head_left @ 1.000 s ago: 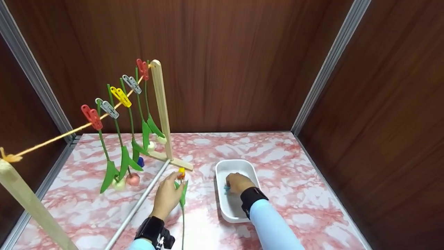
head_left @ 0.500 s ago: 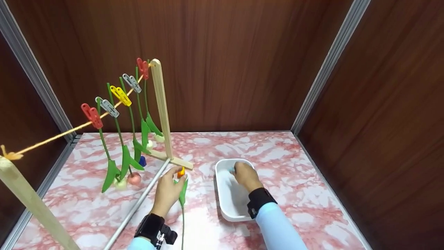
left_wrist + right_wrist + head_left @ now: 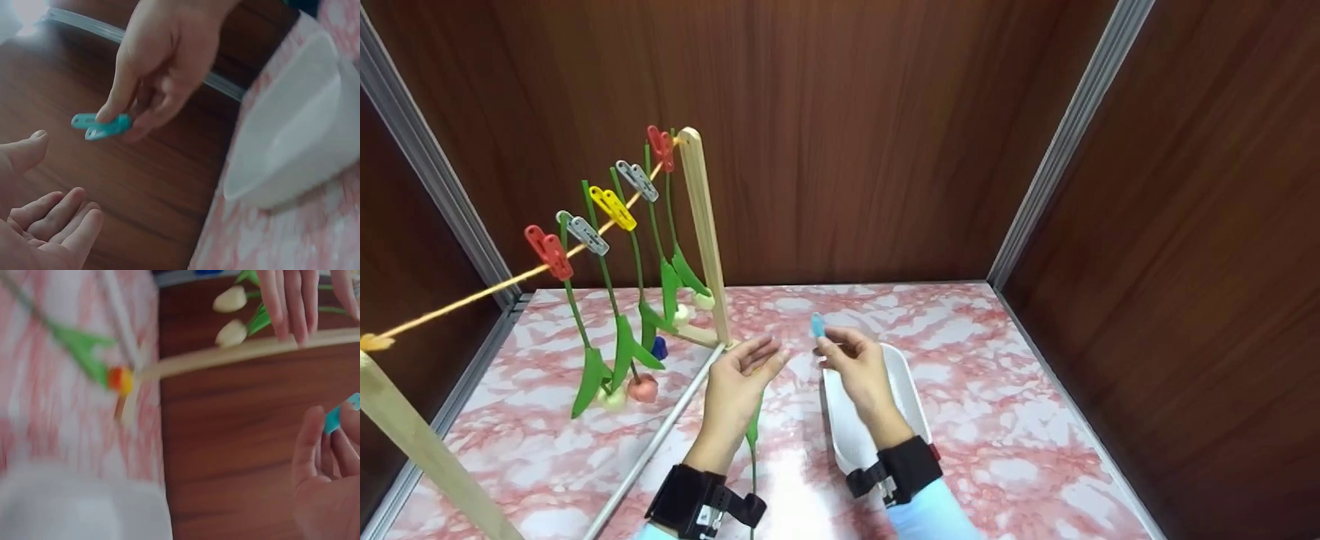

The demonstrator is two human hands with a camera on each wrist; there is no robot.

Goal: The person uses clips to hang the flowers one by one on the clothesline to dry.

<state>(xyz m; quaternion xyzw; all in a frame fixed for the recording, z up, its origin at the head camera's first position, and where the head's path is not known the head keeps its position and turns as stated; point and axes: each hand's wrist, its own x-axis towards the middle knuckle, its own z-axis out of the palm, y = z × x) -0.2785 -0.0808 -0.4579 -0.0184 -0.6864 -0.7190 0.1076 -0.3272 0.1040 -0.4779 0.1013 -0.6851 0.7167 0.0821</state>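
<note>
Between thumb and fingers, my right hand (image 3: 861,371) pinches a teal clothespin (image 3: 107,125), raised over the left side of the white tray (image 3: 916,405). My left hand (image 3: 739,386) is raised with fingers parted and holds nothing; it faces the clothespin across a small gap. Below it an artificial tulip (image 3: 753,433) lies on the table, stem toward me. Its orange-yellow bloom (image 3: 120,380) shows in the right wrist view and is hidden behind the left hand in the head view.
To the left, a yellow cord (image 3: 465,301) runs between wooden posts (image 3: 705,232). Red, grey and yellow clothespins (image 3: 613,208) hang several tulips upside down from it. A pale rod (image 3: 656,442) joins the stand's feet along the table. Brown panels (image 3: 840,150) enclose the back and sides.
My right hand has lifted the teal clothespin out of the tray and brought it left. The left hand has risen from the tulip's bloom and opened toward it.
</note>
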